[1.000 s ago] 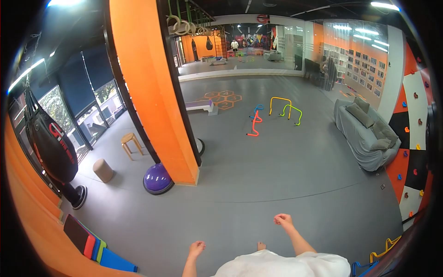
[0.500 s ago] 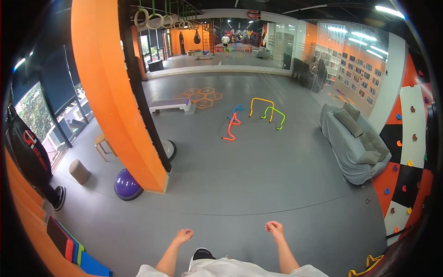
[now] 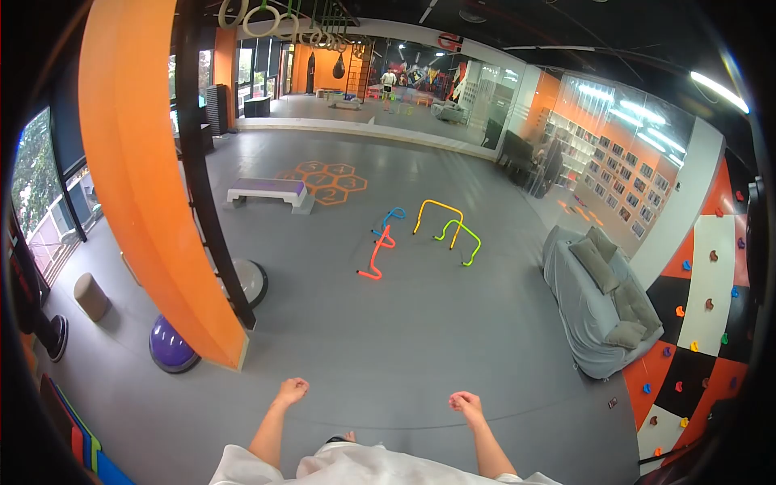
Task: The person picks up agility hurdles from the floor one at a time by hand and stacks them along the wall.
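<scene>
My left hand is held out low in front of my body, its fingers curled together, touching nothing that shows. To the right of it, my right hand hangs above the grey floor, also with bent fingers. Whether either hand has something small in it cannot be made out. Beyond both hands stand a red hurdle, a blue hurdle, a yellow hurdle and a green hurdle.
An orange pillar rises at left, beside a purple balance dome. A step platform lies behind it. At right are a covered sofa and a climbing wall. Rings hang overhead.
The view has turned and moved forward, so the pillar has shifted left and the sofa lies nearer. Both hands stay in front, my left hand now further left and a little higher in view.
</scene>
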`<action>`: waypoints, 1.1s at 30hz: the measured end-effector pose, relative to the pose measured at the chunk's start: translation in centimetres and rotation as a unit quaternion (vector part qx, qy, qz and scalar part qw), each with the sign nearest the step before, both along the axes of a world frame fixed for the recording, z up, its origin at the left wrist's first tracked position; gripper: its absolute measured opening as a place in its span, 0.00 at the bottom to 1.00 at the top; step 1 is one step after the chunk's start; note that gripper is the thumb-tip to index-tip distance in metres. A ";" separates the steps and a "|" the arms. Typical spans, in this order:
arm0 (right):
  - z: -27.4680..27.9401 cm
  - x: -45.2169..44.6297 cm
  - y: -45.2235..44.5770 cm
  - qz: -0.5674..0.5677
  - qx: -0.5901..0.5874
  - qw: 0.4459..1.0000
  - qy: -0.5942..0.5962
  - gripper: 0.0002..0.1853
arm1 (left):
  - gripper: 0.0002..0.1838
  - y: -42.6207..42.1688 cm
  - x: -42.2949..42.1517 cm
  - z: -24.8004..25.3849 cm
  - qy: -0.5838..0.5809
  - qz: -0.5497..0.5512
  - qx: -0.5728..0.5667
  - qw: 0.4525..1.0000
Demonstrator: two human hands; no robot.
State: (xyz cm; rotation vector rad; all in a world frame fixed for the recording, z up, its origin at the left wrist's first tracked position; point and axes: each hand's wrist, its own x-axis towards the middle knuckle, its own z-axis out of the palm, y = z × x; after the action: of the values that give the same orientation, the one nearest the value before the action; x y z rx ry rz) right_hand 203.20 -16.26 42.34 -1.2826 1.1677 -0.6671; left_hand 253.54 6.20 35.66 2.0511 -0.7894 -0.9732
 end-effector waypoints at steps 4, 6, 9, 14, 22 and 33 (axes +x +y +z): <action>0.3 0.6 -6.7 -0.049 0.007 0.999 -0.002 0.09 | 0.12 -8.7 2.8 2.6 -0.018 -0.017 -0.009 1.000; 0.0 1.5 -9.4 -0.072 0.020 0.997 -0.011 0.09 | 0.12 -12.0 3.2 3.4 -0.030 -0.032 0.003 0.999; -1.2 3.7 -14.2 -0.092 0.035 0.994 -0.037 0.08 | 0.13 -17.4 3.8 1.9 0.031 -0.039 -0.021 0.999; -3.2 7.4 -24.5 -0.078 0.044 0.995 -0.035 0.08 | 0.12 -26.6 4.9 3.4 0.016 -0.030 0.010 0.999; -2.2 10.4 -46.8 -0.036 0.040 0.997 -0.062 0.08 | 0.11 -41.0 9.0 2.9 0.011 0.052 -0.002 0.999; 2.1 16.0 -70.9 0.017 0.023 0.999 -0.018 0.10 | 0.10 -60.4 13.3 3.0 -0.005 0.088 0.016 0.996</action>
State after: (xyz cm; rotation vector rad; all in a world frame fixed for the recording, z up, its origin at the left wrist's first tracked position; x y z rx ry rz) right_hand 219.19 -87.12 44.42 -1.2443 1.1230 -0.6333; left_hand 266.84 -54.23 38.65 2.1149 -0.5885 -0.8832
